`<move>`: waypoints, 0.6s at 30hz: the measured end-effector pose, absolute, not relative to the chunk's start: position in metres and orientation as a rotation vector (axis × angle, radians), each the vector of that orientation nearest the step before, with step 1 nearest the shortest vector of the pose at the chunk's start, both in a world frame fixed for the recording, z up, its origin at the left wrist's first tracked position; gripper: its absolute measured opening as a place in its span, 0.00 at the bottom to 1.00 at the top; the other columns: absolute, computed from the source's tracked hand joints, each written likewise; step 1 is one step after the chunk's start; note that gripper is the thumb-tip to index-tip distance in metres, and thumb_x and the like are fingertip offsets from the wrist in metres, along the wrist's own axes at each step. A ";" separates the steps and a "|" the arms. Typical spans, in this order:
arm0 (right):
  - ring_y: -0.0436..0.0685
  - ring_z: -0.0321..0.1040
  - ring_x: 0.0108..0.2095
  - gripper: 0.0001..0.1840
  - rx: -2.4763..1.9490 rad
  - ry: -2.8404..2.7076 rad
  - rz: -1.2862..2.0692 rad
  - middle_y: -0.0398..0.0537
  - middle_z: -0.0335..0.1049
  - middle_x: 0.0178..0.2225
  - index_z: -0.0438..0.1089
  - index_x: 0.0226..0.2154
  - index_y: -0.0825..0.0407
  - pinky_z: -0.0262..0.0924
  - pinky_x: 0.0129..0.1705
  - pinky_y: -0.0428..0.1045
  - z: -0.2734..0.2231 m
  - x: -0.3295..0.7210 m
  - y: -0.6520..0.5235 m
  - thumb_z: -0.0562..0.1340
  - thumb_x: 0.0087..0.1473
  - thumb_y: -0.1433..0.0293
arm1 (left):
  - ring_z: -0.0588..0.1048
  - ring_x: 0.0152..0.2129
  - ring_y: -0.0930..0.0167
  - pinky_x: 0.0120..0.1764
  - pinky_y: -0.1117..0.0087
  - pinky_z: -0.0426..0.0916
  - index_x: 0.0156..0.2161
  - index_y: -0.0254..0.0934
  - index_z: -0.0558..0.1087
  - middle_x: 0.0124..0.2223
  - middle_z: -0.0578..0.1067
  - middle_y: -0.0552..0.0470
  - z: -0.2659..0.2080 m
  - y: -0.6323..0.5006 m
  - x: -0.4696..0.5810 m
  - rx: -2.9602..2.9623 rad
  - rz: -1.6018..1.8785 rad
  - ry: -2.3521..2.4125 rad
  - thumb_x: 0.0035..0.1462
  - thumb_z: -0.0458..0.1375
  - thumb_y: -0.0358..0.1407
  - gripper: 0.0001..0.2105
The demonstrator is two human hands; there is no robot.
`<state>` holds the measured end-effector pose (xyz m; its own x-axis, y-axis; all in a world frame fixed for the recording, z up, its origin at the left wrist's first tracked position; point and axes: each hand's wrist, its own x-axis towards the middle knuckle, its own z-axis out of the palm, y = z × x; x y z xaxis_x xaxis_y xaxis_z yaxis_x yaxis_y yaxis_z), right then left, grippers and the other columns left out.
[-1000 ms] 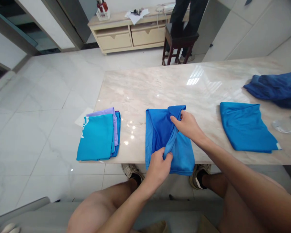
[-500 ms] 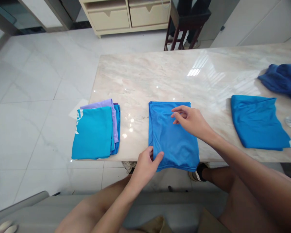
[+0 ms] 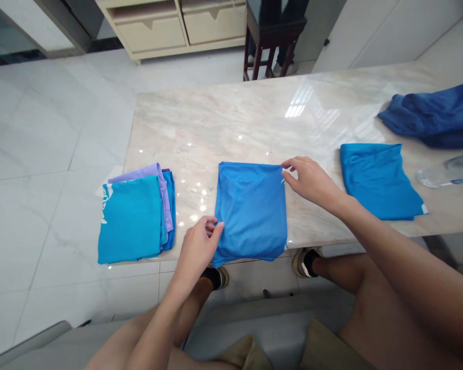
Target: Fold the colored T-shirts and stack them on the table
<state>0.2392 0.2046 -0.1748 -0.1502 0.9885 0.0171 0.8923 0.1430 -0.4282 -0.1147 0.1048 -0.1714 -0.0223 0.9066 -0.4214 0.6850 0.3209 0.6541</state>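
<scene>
A folded blue garment [image 3: 252, 210] lies at the middle of the marble table, its lower edge hanging slightly over the front edge. My left hand [image 3: 202, 241] is at its left side, thumb and fingers closed around the edge low down. At its top right corner, my right hand [image 3: 310, 180] pinches the fabric between thumb and fingertips. To the left sits a stack of folded garments, with a turquoise one [image 3: 133, 218] with white print on top and a lilac one [image 3: 165, 205] showing underneath. Another folded blue garment [image 3: 374, 182] lies to the right.
A crumpled dark blue garment [image 3: 428, 113] lies at the far right of the table [image 3: 200, 123], near a clear plastic item [image 3: 434, 177]. Beyond the table stand a dark wooden stool [image 3: 272, 36], with a person's feet behind it, and a cream cabinet [image 3: 152, 36].
My right hand has moved from above the garment to its top right corner. My left hand has shifted slightly up along the left edge. The view has turned to the right.
</scene>
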 end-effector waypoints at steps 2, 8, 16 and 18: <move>0.73 0.75 0.56 0.19 -1.798 -2.221 0.436 0.65 0.82 0.52 0.82 0.57 0.57 0.68 0.65 0.65 -0.184 0.243 0.214 0.61 0.71 0.66 | 0.86 0.40 0.56 0.44 0.61 0.74 0.51 0.42 0.80 0.39 0.87 0.48 -0.165 0.119 -0.103 1.553 0.264 1.848 0.71 0.64 0.44 0.11; 0.74 0.71 0.56 0.19 -1.814 -2.311 0.434 0.64 0.78 0.51 0.82 0.57 0.56 0.68 0.65 0.65 -0.204 0.246 0.230 0.63 0.71 0.67 | 0.86 0.48 0.53 0.45 0.62 0.71 0.54 0.41 0.79 0.45 0.88 0.44 -0.160 0.173 -0.087 1.733 0.199 1.886 0.74 0.65 0.43 0.11; 0.72 0.71 0.55 0.14 -1.813 -2.231 0.463 0.61 0.75 0.49 0.82 0.53 0.51 0.70 0.61 0.62 -0.213 0.253 0.233 0.64 0.71 0.66 | 0.84 0.42 0.61 0.44 0.66 0.71 0.49 0.40 0.80 0.41 0.86 0.49 -0.188 0.221 -0.082 1.629 0.371 1.863 0.69 0.71 0.43 0.11; 0.71 0.72 0.55 0.14 -1.813 -2.206 0.474 0.60 0.75 0.49 0.82 0.52 0.51 0.71 0.61 0.62 -0.212 0.255 0.233 0.63 0.72 0.66 | 0.83 0.41 0.63 0.45 0.67 0.72 0.52 0.39 0.80 0.43 0.85 0.48 -0.195 0.230 -0.077 1.644 0.454 1.821 0.68 0.72 0.41 0.13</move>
<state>0.2549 0.2328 -0.2124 -0.1969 0.9803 -0.0153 0.8999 0.1745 -0.3996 -0.0771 0.2297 -0.1955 -0.0171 0.9743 -0.2245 0.7549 0.1599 0.6361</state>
